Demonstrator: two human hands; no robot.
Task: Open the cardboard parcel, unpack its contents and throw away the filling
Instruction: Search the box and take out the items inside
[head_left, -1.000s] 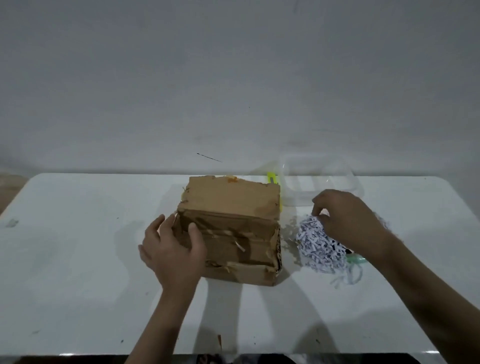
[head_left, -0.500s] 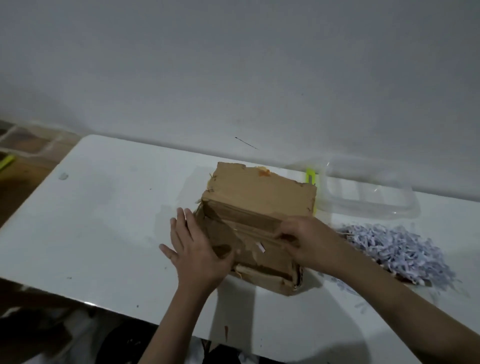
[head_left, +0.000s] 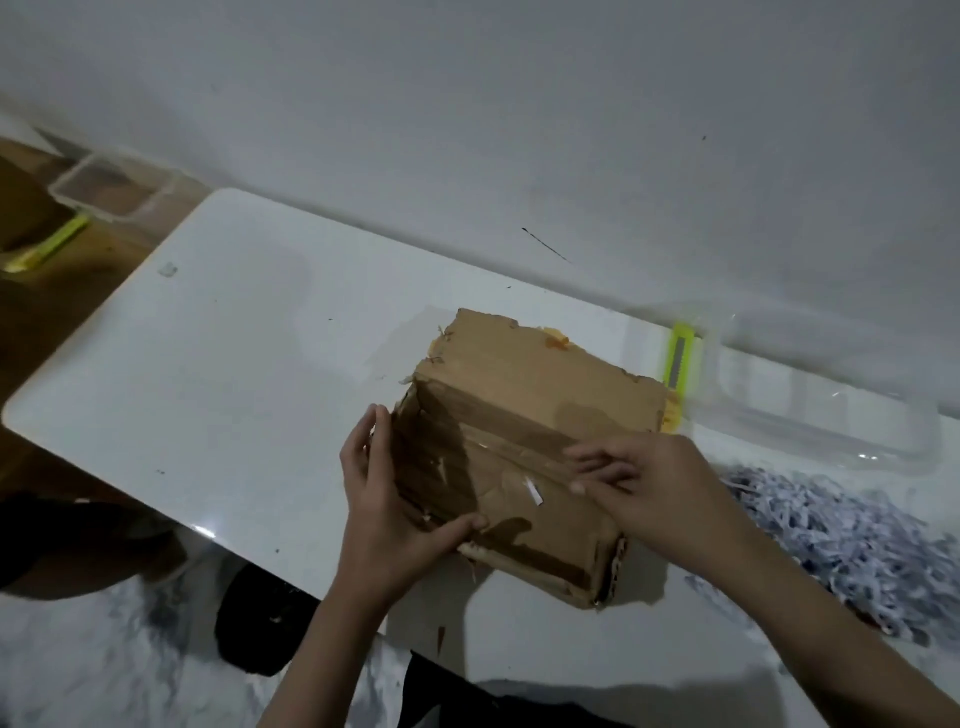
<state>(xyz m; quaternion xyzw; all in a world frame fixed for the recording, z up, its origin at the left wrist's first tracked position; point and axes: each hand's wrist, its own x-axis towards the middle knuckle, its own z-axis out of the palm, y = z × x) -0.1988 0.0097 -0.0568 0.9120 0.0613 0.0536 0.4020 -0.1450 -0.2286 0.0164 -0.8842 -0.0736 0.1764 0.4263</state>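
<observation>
Judging progress, I place the task late: the shredded paper lies heaped at the table's right edge, undiscarded. My left hand and right hand press spread on the box, mid-table.

The shredded paper filling runs off the right edge. The clear plastic container is blurred, its contents indiscernible. The cardboard parcel hides the lower end of the yellow-green utility knife. The parcel's interior is not visible.
</observation>
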